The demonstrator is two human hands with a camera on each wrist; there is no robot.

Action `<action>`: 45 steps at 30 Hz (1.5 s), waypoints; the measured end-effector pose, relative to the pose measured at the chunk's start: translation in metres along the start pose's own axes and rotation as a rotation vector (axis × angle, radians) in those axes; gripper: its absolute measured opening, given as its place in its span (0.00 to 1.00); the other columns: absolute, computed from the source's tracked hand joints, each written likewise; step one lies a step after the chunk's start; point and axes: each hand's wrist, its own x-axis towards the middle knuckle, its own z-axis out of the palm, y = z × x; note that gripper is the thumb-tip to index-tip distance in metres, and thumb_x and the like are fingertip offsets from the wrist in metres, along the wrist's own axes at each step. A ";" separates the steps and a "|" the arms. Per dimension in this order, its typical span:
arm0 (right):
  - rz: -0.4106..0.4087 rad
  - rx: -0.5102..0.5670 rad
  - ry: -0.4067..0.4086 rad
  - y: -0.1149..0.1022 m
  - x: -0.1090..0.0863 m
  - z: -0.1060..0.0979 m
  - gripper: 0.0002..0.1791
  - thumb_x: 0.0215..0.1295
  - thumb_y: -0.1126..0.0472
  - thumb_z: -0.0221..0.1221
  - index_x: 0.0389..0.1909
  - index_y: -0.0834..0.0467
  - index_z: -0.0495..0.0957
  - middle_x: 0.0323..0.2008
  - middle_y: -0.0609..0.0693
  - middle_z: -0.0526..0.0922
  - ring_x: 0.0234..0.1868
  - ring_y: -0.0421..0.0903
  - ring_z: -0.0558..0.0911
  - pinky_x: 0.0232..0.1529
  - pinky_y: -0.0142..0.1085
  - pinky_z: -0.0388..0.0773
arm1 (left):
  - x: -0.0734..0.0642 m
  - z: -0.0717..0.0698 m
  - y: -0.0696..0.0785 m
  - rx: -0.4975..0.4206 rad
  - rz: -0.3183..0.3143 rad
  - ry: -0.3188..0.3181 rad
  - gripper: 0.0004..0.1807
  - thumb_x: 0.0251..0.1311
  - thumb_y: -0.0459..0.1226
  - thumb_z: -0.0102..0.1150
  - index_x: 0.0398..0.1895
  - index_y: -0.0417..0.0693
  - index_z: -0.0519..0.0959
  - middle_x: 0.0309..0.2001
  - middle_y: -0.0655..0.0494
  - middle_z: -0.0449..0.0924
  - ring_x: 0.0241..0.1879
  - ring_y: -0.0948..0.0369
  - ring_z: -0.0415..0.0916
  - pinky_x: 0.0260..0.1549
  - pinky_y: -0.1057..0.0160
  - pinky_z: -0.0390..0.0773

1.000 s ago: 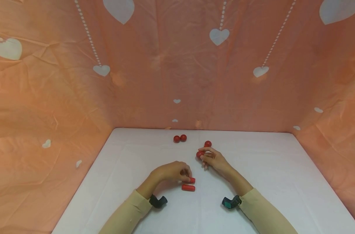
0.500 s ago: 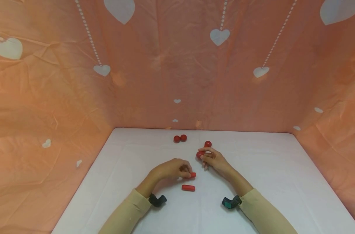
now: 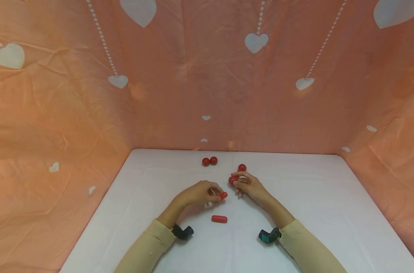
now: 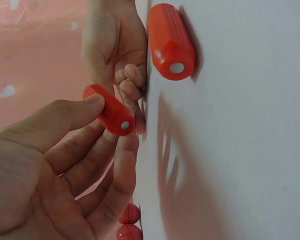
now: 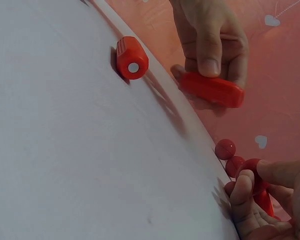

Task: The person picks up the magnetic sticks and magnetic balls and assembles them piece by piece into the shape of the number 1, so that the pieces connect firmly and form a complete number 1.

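Note:
My left hand (image 3: pixel 201 192) pinches a red magnetic rod (image 4: pixel 110 112) between thumb and fingers, raised over the white table. A pale round disc shows in the rod's end. To its right, my right hand (image 3: pixel 256 189) pinches a red ball (image 3: pixel 232 180) with thumb and fingertips. A second red rod (image 5: pixel 264 202) shows beside that ball, partly hidden by the fingers. Just beyond the hand sits another red ball (image 3: pixel 242 167). A further red magnetic rod (image 3: pixel 219 219) lies on the table nearer the body, between the two forearms.
Two red balls (image 3: pixel 209 161) sit side by side toward the back of the white table (image 3: pixel 295 182). Peach fabric (image 3: pixel 207 76) with pale hearts rises behind and on both sides. Dark wrist cameras (image 3: pixel 183 232) are strapped on at each wrist.
My left hand has lifted its rod away from the one lying on the table, moved it toward the right hand and tilted it. The right hand has stayed put.

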 end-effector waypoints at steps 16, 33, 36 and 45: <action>-0.019 -0.016 -0.011 0.005 0.001 0.000 0.25 0.80 0.58 0.62 0.72 0.61 0.72 0.36 0.55 0.87 0.31 0.45 0.83 0.41 0.33 0.83 | 0.013 -0.007 -0.003 -0.048 0.006 0.069 0.12 0.74 0.41 0.67 0.55 0.50 0.83 0.43 0.57 0.87 0.41 0.61 0.83 0.37 0.62 0.83; -0.051 -0.027 -0.008 0.005 0.002 0.001 0.23 0.80 0.62 0.61 0.70 0.63 0.73 0.35 0.60 0.86 0.29 0.46 0.83 0.38 0.33 0.83 | 0.029 0.002 -0.010 -0.116 -0.052 0.076 0.15 0.73 0.44 0.69 0.54 0.45 0.85 0.34 0.59 0.86 0.32 0.62 0.80 0.30 0.65 0.80; -0.059 -0.022 -0.012 0.006 0.002 0.000 0.23 0.80 0.62 0.61 0.70 0.63 0.73 0.35 0.60 0.86 0.30 0.46 0.83 0.38 0.34 0.83 | 0.032 0.004 -0.011 -0.133 -0.053 0.075 0.15 0.73 0.44 0.69 0.54 0.44 0.85 0.34 0.59 0.86 0.32 0.63 0.80 0.30 0.66 0.80; -0.076 -0.004 -0.024 0.009 0.003 -0.001 0.23 0.80 0.63 0.60 0.70 0.64 0.73 0.35 0.60 0.86 0.29 0.46 0.83 0.36 0.33 0.84 | 0.034 0.009 -0.008 -0.138 -0.061 0.079 0.16 0.74 0.44 0.67 0.54 0.42 0.86 0.34 0.58 0.86 0.32 0.63 0.78 0.32 0.67 0.78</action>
